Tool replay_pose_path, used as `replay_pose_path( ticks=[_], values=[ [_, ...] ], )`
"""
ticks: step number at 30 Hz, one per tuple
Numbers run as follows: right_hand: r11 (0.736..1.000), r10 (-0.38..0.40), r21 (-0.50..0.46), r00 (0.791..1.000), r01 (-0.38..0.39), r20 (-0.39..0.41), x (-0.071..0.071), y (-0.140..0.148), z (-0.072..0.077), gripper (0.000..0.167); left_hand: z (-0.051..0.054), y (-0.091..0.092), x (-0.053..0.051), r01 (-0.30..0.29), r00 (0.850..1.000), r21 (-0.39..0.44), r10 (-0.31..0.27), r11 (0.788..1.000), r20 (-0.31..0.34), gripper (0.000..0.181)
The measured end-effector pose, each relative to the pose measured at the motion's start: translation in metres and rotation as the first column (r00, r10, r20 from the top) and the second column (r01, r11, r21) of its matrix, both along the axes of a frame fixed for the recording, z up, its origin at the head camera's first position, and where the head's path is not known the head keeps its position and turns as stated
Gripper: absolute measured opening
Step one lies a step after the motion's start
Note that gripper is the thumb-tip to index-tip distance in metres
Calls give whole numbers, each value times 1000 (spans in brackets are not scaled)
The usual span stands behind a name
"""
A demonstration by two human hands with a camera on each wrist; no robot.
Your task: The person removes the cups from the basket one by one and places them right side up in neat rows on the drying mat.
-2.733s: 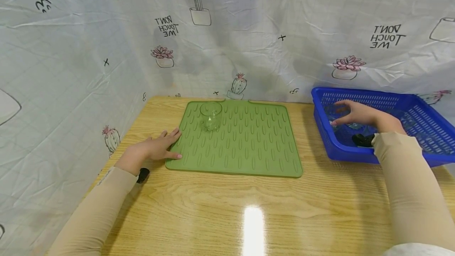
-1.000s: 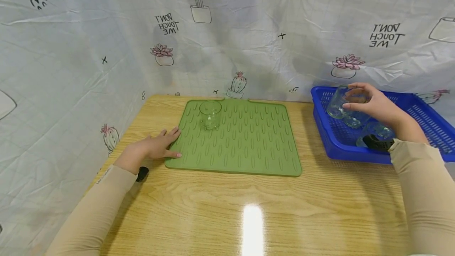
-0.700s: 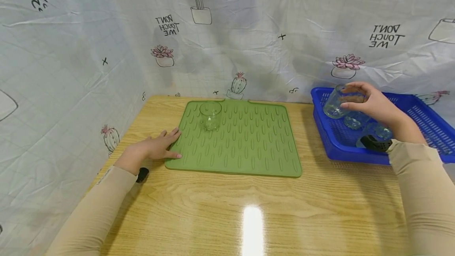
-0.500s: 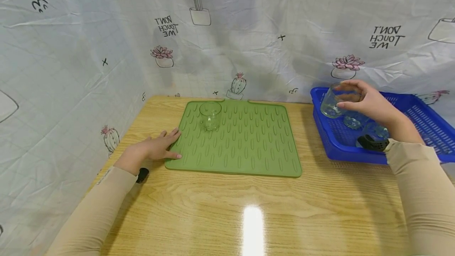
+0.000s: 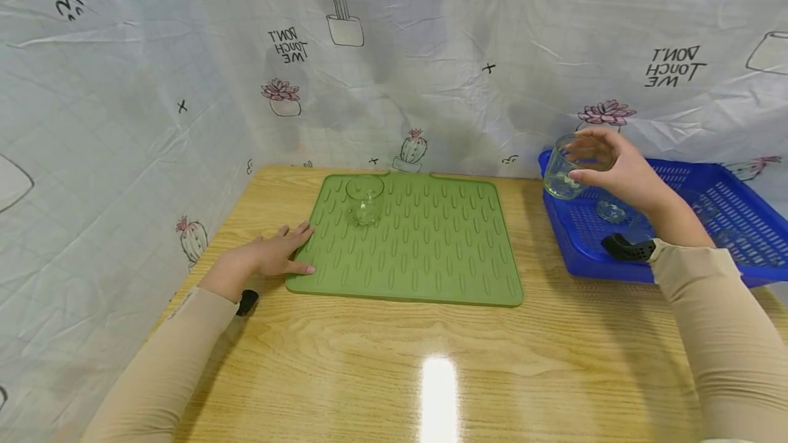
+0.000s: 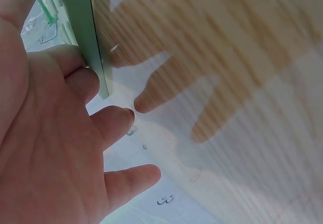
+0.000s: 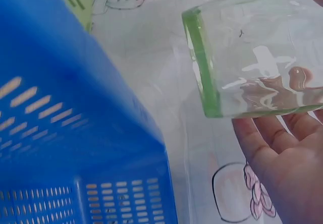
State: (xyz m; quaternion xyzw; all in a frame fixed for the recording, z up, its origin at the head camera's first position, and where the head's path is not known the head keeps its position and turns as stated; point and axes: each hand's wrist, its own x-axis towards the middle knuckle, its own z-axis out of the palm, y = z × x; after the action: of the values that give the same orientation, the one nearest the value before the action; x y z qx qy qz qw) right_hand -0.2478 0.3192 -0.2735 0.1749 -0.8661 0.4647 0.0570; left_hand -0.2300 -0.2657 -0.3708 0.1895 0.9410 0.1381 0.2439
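Note:
In the head view my right hand (image 5: 622, 169) grips a clear drinking glass (image 5: 559, 173), slightly tilted, above the left rim of a blue basket (image 5: 572, 251). The right wrist view shows fingers curled along one side of that glass (image 7: 252, 57), whose thick base looks green. My left hand (image 5: 273, 253) rests with straight, spread fingers on the left edge of a green ribbed mat (image 5: 425, 245). Another clear glass (image 5: 366, 202) stands upright on the mat, near its back left. In the left wrist view the left hand (image 6: 55, 133) touches the mat's edge.
More clear glasses (image 5: 611, 208) lie in the basket at the right, partly hidden by my right arm. A wooden table (image 5: 345, 361) extends in front of the mat. Patterned white sheeting (image 5: 492, 33) hangs behind and at the left.
My right hand reached into the basket, took a glass, and has lifted it up and left toward the basket's left rim. The left hand and mat have stayed in place.

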Motion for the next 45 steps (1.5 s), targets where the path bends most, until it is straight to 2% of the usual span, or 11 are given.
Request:
replay_pose_path(
  ticks=[8, 14, 19, 27, 34, 45],
  values=[
    [992, 68, -109, 998, -66, 16, -2, -14, 3, 56, 1, 1, 1, 2, 1000, -13, -2, 1000, -7, 98],
    [984, 85, -159, 995, -75, 52, -4, -27, 5, 55, 2, 1, 2, 3, 1000, -18, -3, 1000, -1, 98],
    [963, 147, -234, 988, -131, 54, -8, -37, 4, 55, 3, 2, 2, 4, 1000, -23, -4, 1000, -4, 98],
    [938, 206, -293, 977, -182, 52, -16, -56, 2, 54, 3, 2, 2, 5, 1000, -14, -5, 1000, 5, 98],
    [963, 161, -230, 985, -142, 68, -22, -77, 0, 53, 3, 2, 2, 10, 1000, -26, -10, 1000, -7, 98],
    [974, 175, -160, 982, -162, 71, -40, -106, -14, 60, 2, 1, 0, 5, 1000, -10, -5, 1000, 4, 98]
  ],
)
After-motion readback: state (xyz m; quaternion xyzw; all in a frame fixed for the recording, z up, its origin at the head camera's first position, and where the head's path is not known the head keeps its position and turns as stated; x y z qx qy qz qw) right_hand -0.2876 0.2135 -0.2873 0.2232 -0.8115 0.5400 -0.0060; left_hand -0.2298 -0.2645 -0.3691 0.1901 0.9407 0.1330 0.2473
